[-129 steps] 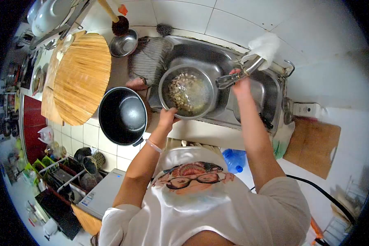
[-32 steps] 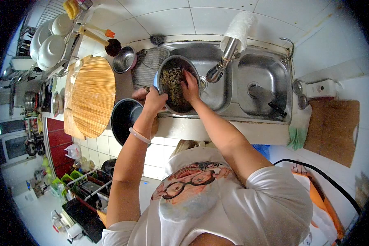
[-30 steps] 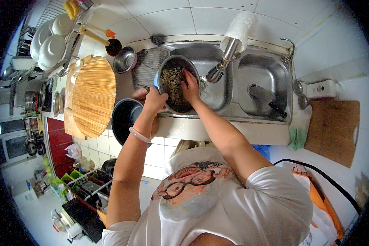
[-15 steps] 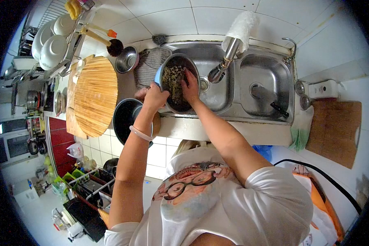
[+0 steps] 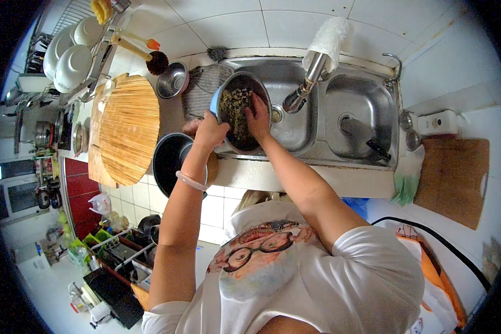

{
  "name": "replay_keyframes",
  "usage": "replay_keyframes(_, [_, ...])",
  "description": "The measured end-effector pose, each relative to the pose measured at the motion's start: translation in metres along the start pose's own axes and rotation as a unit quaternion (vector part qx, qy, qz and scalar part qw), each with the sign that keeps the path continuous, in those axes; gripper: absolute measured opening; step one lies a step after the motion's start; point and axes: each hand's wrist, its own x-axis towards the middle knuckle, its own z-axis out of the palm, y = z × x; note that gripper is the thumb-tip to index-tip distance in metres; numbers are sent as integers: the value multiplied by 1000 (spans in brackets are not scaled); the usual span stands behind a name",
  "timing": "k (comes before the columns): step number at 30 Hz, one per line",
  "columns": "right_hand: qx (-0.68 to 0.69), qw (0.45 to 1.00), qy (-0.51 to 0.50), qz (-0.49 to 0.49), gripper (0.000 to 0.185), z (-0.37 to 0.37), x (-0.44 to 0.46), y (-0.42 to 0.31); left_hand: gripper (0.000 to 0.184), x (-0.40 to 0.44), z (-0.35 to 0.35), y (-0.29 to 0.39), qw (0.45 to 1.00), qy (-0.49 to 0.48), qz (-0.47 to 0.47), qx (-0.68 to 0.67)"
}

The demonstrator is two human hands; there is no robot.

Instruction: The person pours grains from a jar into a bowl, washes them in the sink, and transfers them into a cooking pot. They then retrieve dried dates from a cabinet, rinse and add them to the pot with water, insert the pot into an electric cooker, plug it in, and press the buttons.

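Note:
A deep metal bowl (image 5: 266,100), blue on the outside, is tilted over the left sink basin. Inside lies a mass of small dark and yellowish-green bits (image 5: 236,111), too fine to name surely. My left hand (image 5: 210,132), with a pale bangle on its wrist, is closed on the bowl's near left rim. Reaching into the bowl, my right hand (image 5: 257,118) has its fingers stretched out against the contents near the right wall. A dark-lined pot (image 5: 167,161) stands below my left forearm, partly hidden by it.
The double sink (image 5: 317,161) has a faucet (image 5: 301,94) wrapped in white material. A black-handled tool (image 5: 378,149) lies in the right basin. Left stand a small metal bowl (image 5: 172,79), a grey draining mat (image 5: 203,92) and a round slatted bamboo mat (image 5: 129,131). A brown board (image 5: 453,181) leans right.
Almost nothing differs; both hands and the bowl hold nearly the same place, while the view has shifted very slightly.

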Motion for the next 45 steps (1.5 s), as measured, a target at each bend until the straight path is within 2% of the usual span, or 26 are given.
replay_keyframes(2, [-42, 999, -10, -11, 52, 0, 1, 4, 59, 8, 8, -24, 1000, -1, -3, -21])
replay_keyframes(4, [-73, 997, -38, -11, 52, -8, 4, 4, 52, 29, 29, -73, 992, -3, 38, -121])
replay_keyframes(5, [-99, 993, -69, -11, 52, -12, 5, 4, 43, 6, 28, -54, 973, -6, -14, -230])
replay_keyframes(6, [-100, 992, -70, -11, 52, -16, 6, -3, 43, -1, 30, -54, 973, -7, -14, -232])
replay_keyframes(8, [-110, 988, -104, -8, 53, -22, 2, -13, 38, -8, 32, -54, 935, -42, -84, -341])
replay_keyframes(9, [-130, 984, -124, -12, 53, -24, 1, -16, 38, -9, 34, -56, 923, -42, -51, -379])
replay_keyframes(10, [-132, 983, -124, -12, 53, -26, -2, -18, 38, -11, 35, -57, 922, -43, -50, -381])
replay_keyframes(12, [-181, 961, -197, -70, 54, -31, -4, -28, 37, -16, 37, -54, 920, -36, -105, -376])
replay_keyframes(13, [-248, 941, -208, -97, 51, -34, -6, -33, 37, -19, 37, -53, 919, -36, -105, -377])
replay_keyframes(14, [-248, 941, -209, -98, 51, -37, -5, -38, 38, -22, 37, -52, 914, -34, -85, -394])
replay_keyframes(18, [-210, 960, -151, -105, 42, -55, 0, -49, 40, -19, 43, -56, 904, -9, -13, -426])
replay_keyframes(20, [-194, 968, -120, -107, 40, -60, 5, -43, 41, -19, 43, -54, 899, -5, -7, -437])
replay_keyframes(22, [-146, 983, -67, -90, 38, -59, 11, -31, 42, -21, 42, -49, 895, -3, 0, -446])
replay_keyframes(25, [-132, 986, -72, -79, 42, -52, 13, -24, 45, -22, 41, -44, 907, -9, -30, -420])
replay_keyframes(27, [-124, 987, -75, -68, 46, -44, 13, -20, 48, -23, 42, -36, 911, 49, -60, -405])
replay_keyframes(30, [-144, 987, -76, -9, 49, -32, 12, -22, 51, -18, 44, -39, 926, 75, -39, -369])
replay_keyframes(34, [-108, 993, -54, -6, 52, -21, 17, -26, 53, -20, 43, -37, 911, 79, -21, -404])
replay_keyframes(40, [-99, 994, -35, -21, 55, -11, 22, -24, 53, -20, 37, -31, 924, 101, 17, -369])
replay_keyframes(42, [-96, 995, -37, -9, 56, -6, 24, -23, 53, -17, 37, -31, 929, 135, 36, -343])
replay_keyframes(45, [-88, 995, -37, 3, 57, -1, 26, -25, 52, -22, 30, -25, 936, 128, 21, -326])
